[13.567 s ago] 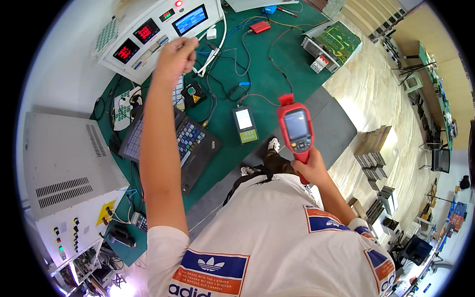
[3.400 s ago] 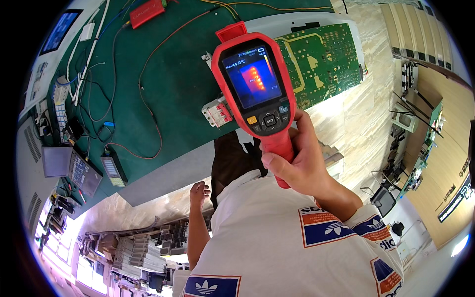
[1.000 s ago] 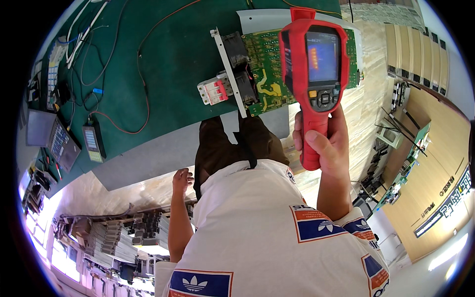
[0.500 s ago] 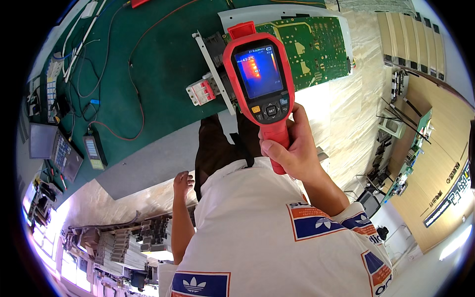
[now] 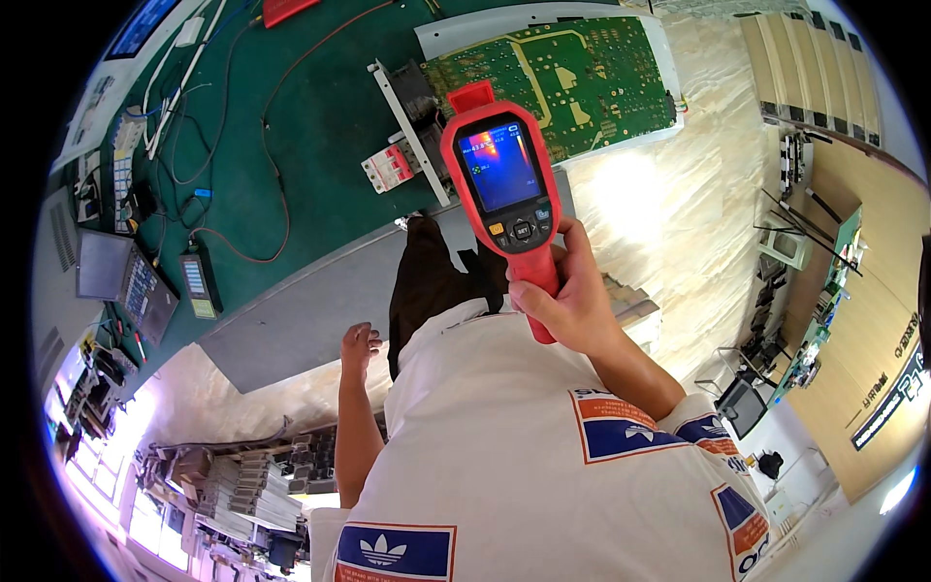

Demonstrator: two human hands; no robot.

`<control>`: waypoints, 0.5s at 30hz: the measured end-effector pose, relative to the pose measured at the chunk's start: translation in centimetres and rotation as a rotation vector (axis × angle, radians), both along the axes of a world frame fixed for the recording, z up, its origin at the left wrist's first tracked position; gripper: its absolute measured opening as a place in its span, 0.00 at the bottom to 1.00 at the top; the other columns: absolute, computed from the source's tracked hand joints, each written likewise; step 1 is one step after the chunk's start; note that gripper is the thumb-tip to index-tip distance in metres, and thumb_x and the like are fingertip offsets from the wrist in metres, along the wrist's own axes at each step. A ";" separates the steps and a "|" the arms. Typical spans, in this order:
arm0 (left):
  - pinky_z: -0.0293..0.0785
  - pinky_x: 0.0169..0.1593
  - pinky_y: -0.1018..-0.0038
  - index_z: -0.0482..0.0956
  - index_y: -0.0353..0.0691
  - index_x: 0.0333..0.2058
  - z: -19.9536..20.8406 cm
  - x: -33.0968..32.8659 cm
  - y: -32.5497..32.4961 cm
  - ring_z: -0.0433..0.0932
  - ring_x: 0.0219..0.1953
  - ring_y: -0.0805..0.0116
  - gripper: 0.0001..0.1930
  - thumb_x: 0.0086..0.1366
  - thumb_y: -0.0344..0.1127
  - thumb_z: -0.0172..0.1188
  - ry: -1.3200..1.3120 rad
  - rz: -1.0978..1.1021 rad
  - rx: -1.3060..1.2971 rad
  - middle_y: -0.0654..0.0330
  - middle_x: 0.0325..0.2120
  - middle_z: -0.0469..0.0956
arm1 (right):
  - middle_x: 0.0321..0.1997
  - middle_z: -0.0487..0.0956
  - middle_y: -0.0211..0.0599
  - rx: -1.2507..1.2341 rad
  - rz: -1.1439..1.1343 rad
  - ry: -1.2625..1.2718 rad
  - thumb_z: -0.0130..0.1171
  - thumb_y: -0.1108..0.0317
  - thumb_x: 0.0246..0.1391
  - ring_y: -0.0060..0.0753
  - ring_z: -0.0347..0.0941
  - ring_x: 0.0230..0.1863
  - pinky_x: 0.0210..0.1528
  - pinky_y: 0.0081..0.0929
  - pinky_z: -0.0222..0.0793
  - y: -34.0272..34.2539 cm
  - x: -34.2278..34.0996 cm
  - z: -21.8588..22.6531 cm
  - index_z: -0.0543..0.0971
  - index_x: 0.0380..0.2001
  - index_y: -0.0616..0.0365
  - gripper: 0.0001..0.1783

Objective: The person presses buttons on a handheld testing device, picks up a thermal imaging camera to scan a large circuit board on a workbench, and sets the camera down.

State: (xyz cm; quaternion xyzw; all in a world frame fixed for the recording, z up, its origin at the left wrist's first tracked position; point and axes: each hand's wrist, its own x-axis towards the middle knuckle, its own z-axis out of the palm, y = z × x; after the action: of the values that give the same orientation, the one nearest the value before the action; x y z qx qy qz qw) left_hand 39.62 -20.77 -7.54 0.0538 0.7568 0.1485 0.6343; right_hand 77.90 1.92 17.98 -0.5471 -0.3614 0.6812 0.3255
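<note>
My right hand (image 5: 585,315) is wrapped around the handle of a red and black handheld thermal camera (image 5: 464,199), with the thumb across the grip. Its screen shows a mostly blue picture with an orange-yellow warm patch near the top. Beyond it lies a green circuit board (image 5: 606,82) on a pale metal panel, at the table's edge. A white circuit breaker with red levers (image 5: 388,169) is fixed beside the upright metal plate (image 5: 407,126) at the board's left end. My left hand (image 5: 360,349) hangs at my side, empty, its fingers loosely bent and apart.
On the green table (image 5: 320,126) at left are a laptop (image 5: 131,281), a handheld meter (image 5: 200,281), tangled cables and a power strip (image 5: 126,165). A red lead (image 5: 284,194) crosses the tabletop. Shelves of equipment (image 5: 252,485) stand at lower left, a chair (image 5: 742,403) at right.
The thermal camera now sits lower against the board, uncovering more of it. On its screen the warm patch has shifted from the middle toward the top. My left hand still hangs.
</note>
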 end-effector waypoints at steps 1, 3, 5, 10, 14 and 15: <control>0.71 0.27 0.77 0.75 0.37 0.51 0.1 0.0 0.1 0.78 0.27 0.69 0.16 0.71 0.41 0.56 0.010 -0.003 0.006 0.58 0.32 0.78 | 0.40 0.77 0.38 -0.023 -0.004 0.016 0.62 0.76 0.54 0.23 0.75 0.35 0.38 0.26 0.74 -0.2 0.2 0.0 0.54 0.62 0.64 0.37; 0.73 0.28 0.76 0.76 0.37 0.50 0.4 0.1 0.2 0.79 0.27 0.70 0.16 0.71 0.40 0.56 0.021 0.009 0.025 0.57 0.32 0.79 | 0.41 0.77 0.37 -0.063 -0.009 0.033 0.63 0.74 0.53 0.22 0.74 0.38 0.43 0.25 0.73 -0.6 0.7 0.2 0.54 0.62 0.68 0.38; 0.75 0.29 0.74 0.78 0.36 0.48 0.9 0.4 0.1 0.80 0.27 0.71 0.14 0.70 0.39 0.55 0.041 0.018 0.037 0.57 0.33 0.82 | 0.40 0.77 0.37 -0.060 0.003 0.022 0.63 0.74 0.53 0.22 0.74 0.37 0.43 0.25 0.73 -0.9 1.0 0.2 0.54 0.62 0.67 0.38; 0.76 0.30 0.73 0.78 0.38 0.48 1.5 1.4 0.0 0.80 0.27 0.70 0.14 0.70 0.39 0.55 0.066 0.021 0.054 0.56 0.33 0.82 | 0.40 0.77 0.38 -0.024 0.024 0.026 0.60 0.78 0.54 0.23 0.75 0.34 0.37 0.26 0.74 -1.6 1.8 0.0 0.54 0.62 0.62 0.36; 0.75 0.29 0.74 0.78 0.37 0.48 1.6 2.2 -0.4 0.80 0.26 0.70 0.14 0.70 0.38 0.55 0.061 0.038 0.076 0.57 0.33 0.82 | 0.39 0.76 0.38 -0.016 0.033 0.020 0.60 0.78 0.54 0.24 0.75 0.33 0.37 0.26 0.74 -2.2 2.7 -0.3 0.54 0.62 0.63 0.36; 0.74 0.28 0.74 0.78 0.37 0.48 1.5 2.4 -0.4 0.79 0.26 0.70 0.14 0.70 0.38 0.55 0.050 0.053 0.085 0.57 0.32 0.81 | 0.39 0.76 0.38 -0.003 0.035 0.009 0.60 0.78 0.54 0.24 0.75 0.33 0.36 0.26 0.74 -2.2 2.8 -0.5 0.54 0.62 0.63 0.36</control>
State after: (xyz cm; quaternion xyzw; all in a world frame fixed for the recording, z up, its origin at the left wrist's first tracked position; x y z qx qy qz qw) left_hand 42.06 -21.18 -6.05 0.0645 0.7667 0.1956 0.6081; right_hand 80.72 -0.33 17.53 -0.5382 -0.3684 0.6898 0.3143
